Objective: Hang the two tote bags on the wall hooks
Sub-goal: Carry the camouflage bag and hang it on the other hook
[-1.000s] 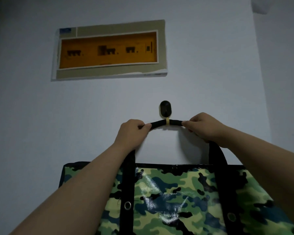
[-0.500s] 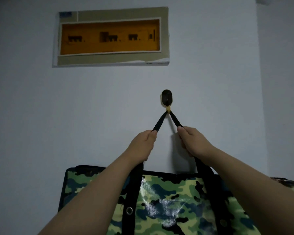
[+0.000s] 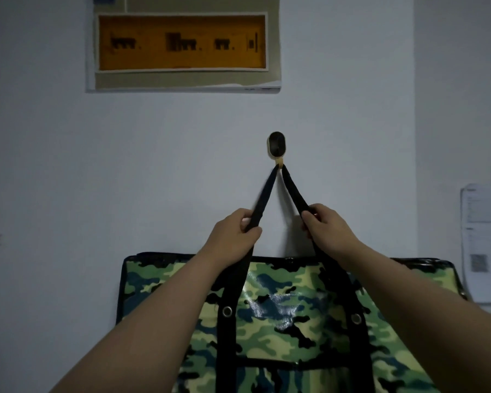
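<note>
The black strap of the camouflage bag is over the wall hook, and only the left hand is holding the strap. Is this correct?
Not quite. The head view shows both hands on the black strap: the left hand grips its left side and the right hand grips its right side. The rest holds: the strap of the camouflage bag is over the wall hook.

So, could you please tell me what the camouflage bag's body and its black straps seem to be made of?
The camouflage bag looks like glossy coated or laminated plastic fabric: light glares off its panel. Its black straps look like matte woven webbing, flat and without shine, though the weave is too dim to confirm.
</note>
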